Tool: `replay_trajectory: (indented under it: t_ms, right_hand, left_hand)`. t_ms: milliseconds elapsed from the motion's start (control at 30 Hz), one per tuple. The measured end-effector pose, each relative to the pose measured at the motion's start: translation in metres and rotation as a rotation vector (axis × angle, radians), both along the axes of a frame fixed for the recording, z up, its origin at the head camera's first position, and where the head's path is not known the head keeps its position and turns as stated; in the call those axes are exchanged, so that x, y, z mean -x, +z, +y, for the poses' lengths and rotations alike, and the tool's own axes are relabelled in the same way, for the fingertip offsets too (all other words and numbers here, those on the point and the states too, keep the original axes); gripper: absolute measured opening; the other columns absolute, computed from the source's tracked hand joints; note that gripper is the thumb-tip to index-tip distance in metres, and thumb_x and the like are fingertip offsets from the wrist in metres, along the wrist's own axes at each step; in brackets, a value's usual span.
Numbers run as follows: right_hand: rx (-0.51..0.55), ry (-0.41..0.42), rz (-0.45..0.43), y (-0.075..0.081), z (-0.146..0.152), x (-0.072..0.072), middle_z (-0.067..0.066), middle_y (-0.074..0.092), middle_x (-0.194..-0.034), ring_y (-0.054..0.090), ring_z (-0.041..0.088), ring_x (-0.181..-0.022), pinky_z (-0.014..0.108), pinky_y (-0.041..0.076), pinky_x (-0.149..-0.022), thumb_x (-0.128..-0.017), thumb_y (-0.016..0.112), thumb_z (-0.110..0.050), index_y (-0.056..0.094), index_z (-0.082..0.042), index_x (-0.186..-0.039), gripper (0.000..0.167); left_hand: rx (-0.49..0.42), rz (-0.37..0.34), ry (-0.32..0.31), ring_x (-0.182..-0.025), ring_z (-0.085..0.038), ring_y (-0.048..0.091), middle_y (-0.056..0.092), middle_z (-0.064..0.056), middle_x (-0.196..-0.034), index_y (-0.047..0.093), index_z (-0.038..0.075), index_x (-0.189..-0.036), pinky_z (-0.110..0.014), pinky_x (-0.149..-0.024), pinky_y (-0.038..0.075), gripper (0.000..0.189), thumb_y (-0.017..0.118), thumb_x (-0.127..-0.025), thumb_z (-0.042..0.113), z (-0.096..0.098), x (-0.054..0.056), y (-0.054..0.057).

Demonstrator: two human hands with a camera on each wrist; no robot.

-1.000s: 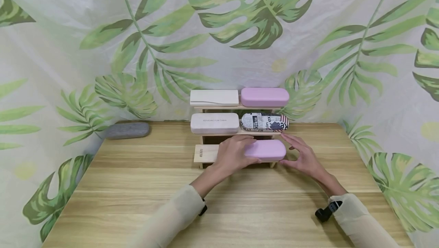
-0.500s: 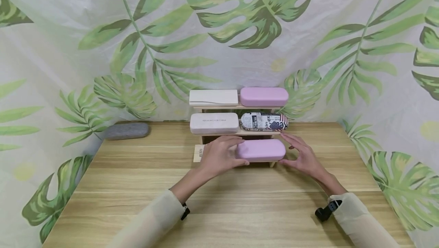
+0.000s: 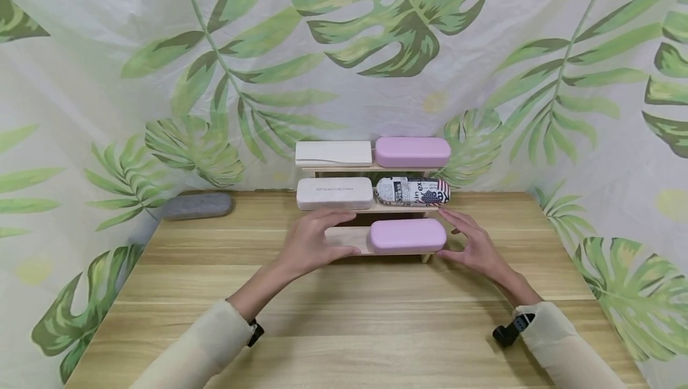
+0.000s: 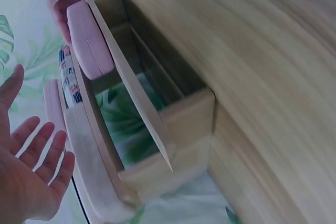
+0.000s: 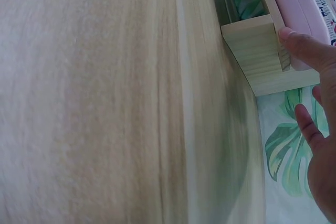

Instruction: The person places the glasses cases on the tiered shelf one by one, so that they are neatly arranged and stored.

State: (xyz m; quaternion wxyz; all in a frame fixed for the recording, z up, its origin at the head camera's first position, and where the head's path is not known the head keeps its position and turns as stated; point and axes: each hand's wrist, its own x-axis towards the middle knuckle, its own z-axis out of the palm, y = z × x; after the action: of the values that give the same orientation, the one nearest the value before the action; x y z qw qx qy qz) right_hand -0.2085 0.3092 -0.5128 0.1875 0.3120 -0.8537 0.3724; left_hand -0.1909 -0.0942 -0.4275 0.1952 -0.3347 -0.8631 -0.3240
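A lilac glasses case [image 3: 408,235] lies on the right half of the lowest step of a small wooden display rack [image 3: 348,236]. My right hand [image 3: 475,248] is at that end, fingers spread; in the right wrist view its thumb [image 5: 299,43] touches the step's end beside the case. My left hand [image 3: 309,239] is at the rack's left end, apart from the case, with thumb and fingers spread and nothing between them. In the left wrist view the left palm and fingers [image 4: 39,166] are extended beside the rack.
The middle step bears a whitish glasses case [image 3: 335,193] and a newsprint-patterned one [image 3: 412,192]. On top are a white case [image 3: 333,153] and a pink case [image 3: 412,152]. A grey case [image 3: 197,205] lies at the wooden table's [image 3: 344,329] back left, before a leaf-print cloth.
My left hand has let go of the lilac case and moved left along the lowest step to its left end. The right hand and the cases have stayed in place.
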Motion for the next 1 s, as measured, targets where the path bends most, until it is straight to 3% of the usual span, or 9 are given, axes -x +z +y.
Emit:
replay_trajectory:
  t_ms: [267, 500, 833, 1000]
  right_hand:
    - [0.022, 0.017, -0.007, 0.000, -0.001, 0.000, 0.021, 0.057, -0.153, 0.054, 0.023, -0.133, 0.025, 0.057, -0.088, -0.057, 0.103, -0.003, 0.058, 0.003, -0.147, 0.102]
    - [-0.009, 0.001, -0.009, -0.002, 0.001, 0.002, 0.019, 0.055, -0.154, 0.051, 0.013, -0.137, 0.024, 0.057, -0.090, -0.058, 0.102, -0.001, 0.056, 0.001, -0.150, 0.103]
    - [-0.024, 0.000, -0.013, -0.003, 0.003, 0.003, 0.018, 0.054, -0.157, 0.051, 0.016, -0.139, 0.030, 0.058, -0.091, -0.061, 0.100, -0.001, 0.054, -0.003, -0.153, 0.103]
    - [-0.038, -0.019, -0.030, -0.003, 0.003, 0.002, 0.017, 0.053, -0.158, 0.051, 0.022, -0.141, 0.023, 0.051, -0.102, -0.063, 0.101, -0.004, 0.053, -0.005, -0.155, 0.104]
  left_hand:
    - [-0.028, 0.063, -0.010, -0.111, -0.028, 0.075, 0.078, -0.008, -0.123, 0.080, 0.009, -0.121, -0.042, -0.088, 0.062, 0.068, 0.101, -0.065, 0.040, -0.032, 0.004, 0.008]
    - [-0.062, 0.057, -0.024, -0.106, -0.028, 0.076, 0.078, -0.008, -0.121, 0.079, 0.009, -0.123, -0.046, -0.086, 0.062, 0.067, 0.102, -0.064, 0.032, -0.058, 0.009, 0.017]
    - [-0.053, -0.054, -0.095, -0.117, -0.030, 0.072, 0.077, -0.008, -0.126, 0.076, 0.005, -0.128, -0.045, -0.102, 0.055, 0.068, 0.102, -0.067, 0.020, -0.093, 0.020, 0.038]
    - [-0.029, -0.113, -0.109, -0.119, -0.028, 0.071, 0.076, -0.005, -0.128, 0.075, 0.008, -0.132, -0.037, -0.101, 0.055, 0.068, 0.100, -0.069, 0.018, -0.112, 0.028, 0.041]
